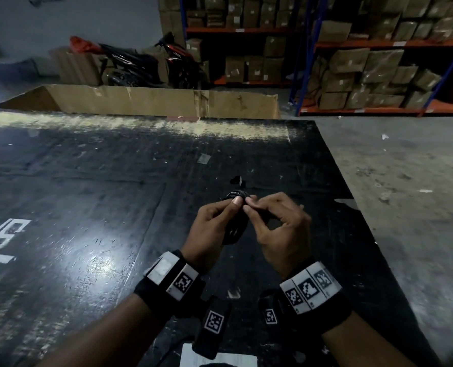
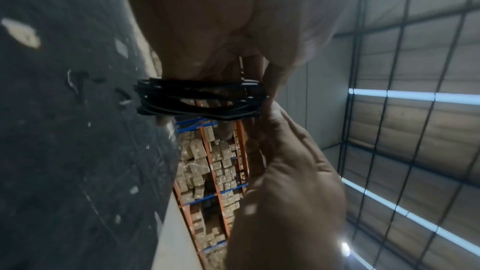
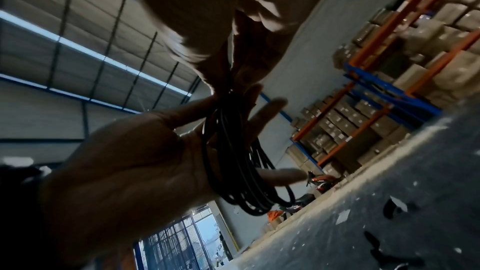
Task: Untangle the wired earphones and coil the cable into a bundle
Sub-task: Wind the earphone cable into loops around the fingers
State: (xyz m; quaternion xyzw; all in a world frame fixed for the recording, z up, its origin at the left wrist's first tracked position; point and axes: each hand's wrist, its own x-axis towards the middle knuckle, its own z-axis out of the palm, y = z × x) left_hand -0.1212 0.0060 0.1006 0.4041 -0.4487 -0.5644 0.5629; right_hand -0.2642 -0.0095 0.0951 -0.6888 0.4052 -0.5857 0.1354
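The black earphone cable [image 1: 236,194] is wound into a coil of several loops and held a little above the black table [image 1: 114,181]. My left hand [image 1: 233,205] pinches the top of the coil between thumb and fingers. In the right wrist view the coil [image 3: 233,161] lies across the left hand's [image 3: 130,161] palm and spread fingers. My right hand [image 1: 248,207] pinches the cable at the same top point, thumb against forefinger. In the left wrist view the coil [image 2: 200,98] shows edge-on between the left hand [image 2: 221,28] and the right hand [image 2: 285,171]. The earbuds and plug are hidden.
A small black scrap [image 1: 237,180] lies on the table just beyond the hands. A white sheet [image 1: 220,358] lies at the near edge. An open cardboard box [image 1: 154,102] stands behind the far edge, with a motorbike [image 1: 146,62] and box-filled shelves [image 1: 379,70] beyond. Concrete floor [image 1: 418,181] lies to the right.
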